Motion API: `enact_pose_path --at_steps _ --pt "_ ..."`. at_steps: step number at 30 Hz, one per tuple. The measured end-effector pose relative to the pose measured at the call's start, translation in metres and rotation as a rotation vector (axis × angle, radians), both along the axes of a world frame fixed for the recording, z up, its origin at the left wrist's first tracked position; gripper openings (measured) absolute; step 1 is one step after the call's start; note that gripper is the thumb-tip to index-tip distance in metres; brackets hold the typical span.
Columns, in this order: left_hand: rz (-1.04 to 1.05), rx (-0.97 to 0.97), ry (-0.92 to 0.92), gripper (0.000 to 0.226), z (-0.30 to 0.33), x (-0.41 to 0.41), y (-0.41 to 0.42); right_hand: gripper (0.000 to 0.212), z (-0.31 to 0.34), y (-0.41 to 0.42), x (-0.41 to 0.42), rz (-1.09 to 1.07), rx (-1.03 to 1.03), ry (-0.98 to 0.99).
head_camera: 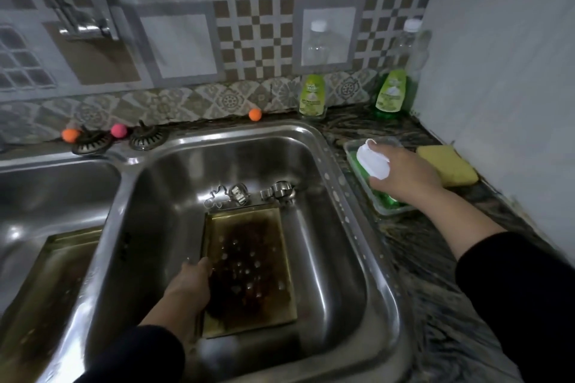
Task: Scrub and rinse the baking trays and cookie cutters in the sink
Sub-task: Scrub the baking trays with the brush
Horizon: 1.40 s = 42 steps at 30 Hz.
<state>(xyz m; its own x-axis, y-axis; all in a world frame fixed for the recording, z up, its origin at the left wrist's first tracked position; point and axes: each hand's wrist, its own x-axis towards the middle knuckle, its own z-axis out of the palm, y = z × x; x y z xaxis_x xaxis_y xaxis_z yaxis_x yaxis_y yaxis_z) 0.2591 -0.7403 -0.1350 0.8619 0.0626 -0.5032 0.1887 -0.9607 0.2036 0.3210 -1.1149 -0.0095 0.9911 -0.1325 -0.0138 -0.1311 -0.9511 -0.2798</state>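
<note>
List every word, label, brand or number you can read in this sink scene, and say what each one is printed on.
"AROMA": only a tentative reading, on the yellow-green label of the left dish soap bottle by the tiled wall; the lines above and below it are blurred.
Right green dish soap bottle in the corner: label print too blurred to read.
The two clear plastic bottles behind them: no legible text.
Nothing else carries readable text.

Two green soap bottles (312,98) and yellow sponge (448,165) on counter (413,246).

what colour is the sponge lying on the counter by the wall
Yellow: the rectangular sponge on the dark counter, head view.
</note>
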Motion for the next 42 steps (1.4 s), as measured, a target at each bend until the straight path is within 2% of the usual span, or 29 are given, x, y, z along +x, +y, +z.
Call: enact_pose_path --at_steps 4,11,15,21,25,29,33,37,40,42 --pt "0.061 -0.074 0.031 0.027 0.005 -0.002 0.0 0.075 0.008 0.0 -0.001 -0.007 0.067 -0.011" --pt "0.181 -0.22 -0.092 0.022 0.015 -0.007 -0.002 0.076 0.047 0.018 -0.014 0.06 0.097 -0.133" --pt "0.266 -0.357 -0.224 0.05 0.016 -0.007 -0.005 0.075 0.057 0.052 -0.027 0.133 0.184 -0.191" --pt "0.313 -0.547 -0.279 0.061 0.029 -0.01 -0.013 0.074 0.017 0.121 -0.054 0.289 0.372 -0.12" --pt "0.287 -0.616 -0.439 0.064 0.039 -0.014 -0.008 0.076 -0.023 0.161 -0.069 0.335 0.442 -0.081" --pt "0.314 -0.778 -0.613 0.059 0.062 -0.015 -0.001 0.078 -0.038 0.195 -0.087 0.391 0.433 -0.1" --pt "0.319 -0.895 -0.78 0.052 0.082 -0.011 0.007 0.075 -0.024 0.216 -0.091 0.451 0.287 -0.215" --pt "0.255 -0.987 -0.806 0.048 0.092 -0.015 0.008 0.068 0.011 0.218 -0.041 0.345 0.191 -0.399" --pt "0.228 -1.033 -0.826 0.047 0.099 -0.018 0.003 0.062 0.031 0.227 -0.011 0.282 0.244 -0.505" --pt "0.266 -1.034 -0.848 0.047 0.103 -0.012 0.006 0.06 0.027 0.24 -0.02 0.296 0.247 -0.516"
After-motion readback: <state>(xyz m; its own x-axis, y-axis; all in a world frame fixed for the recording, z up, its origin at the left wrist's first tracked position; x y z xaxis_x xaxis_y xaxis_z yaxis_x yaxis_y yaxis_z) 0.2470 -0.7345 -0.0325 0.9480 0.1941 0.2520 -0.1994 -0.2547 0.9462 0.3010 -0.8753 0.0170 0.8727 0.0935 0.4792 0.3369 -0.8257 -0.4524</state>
